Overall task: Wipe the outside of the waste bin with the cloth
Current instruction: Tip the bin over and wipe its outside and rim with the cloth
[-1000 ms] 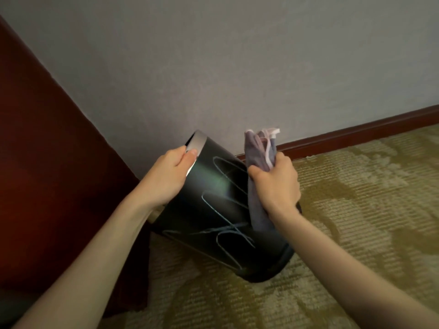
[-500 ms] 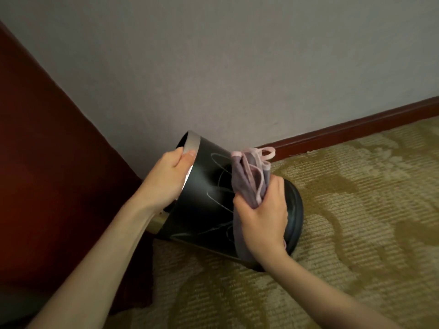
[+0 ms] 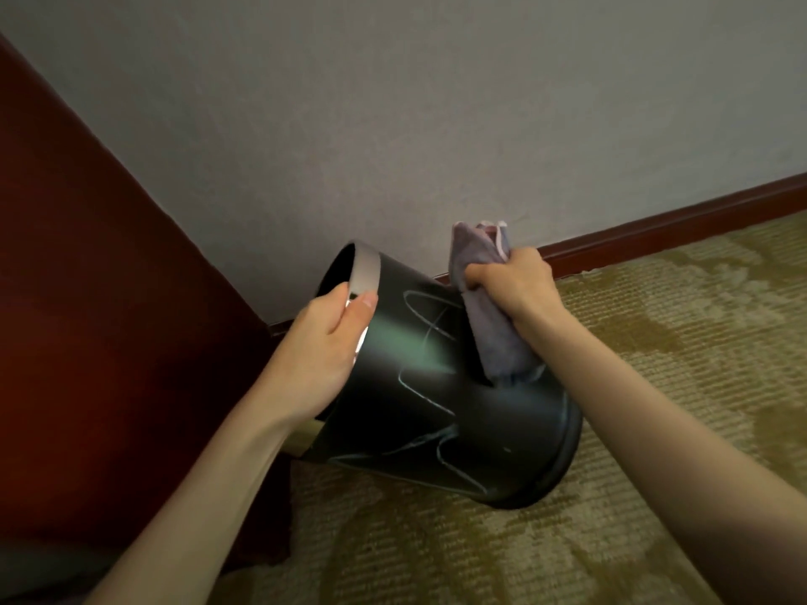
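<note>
A black waste bin [image 3: 436, 412] with a silver rim band is tipped over, its mouth toward the upper left and its base on the carpet at the lower right. Wet zigzag streaks show on its dark side. My left hand [image 3: 325, 342] grips the silver rim, thumb on the outside. My right hand [image 3: 515, 286] is closed on a bunched grey-purple cloth [image 3: 493, 325] with a pink edge. The cloth hangs down against the far upper side of the bin.
A dark red wooden panel [image 3: 87, 277] fills the left. A grey wall [image 3: 436, 102] with a red-brown skirting board [image 3: 677, 224] stands behind the bin. Patterned olive carpet [image 3: 677, 342] covers the floor to the right and front.
My right hand with the cloth has moved from the bin's near lower side up to its far upper side. The bin has tilted back toward me, showing more streaked side.
</note>
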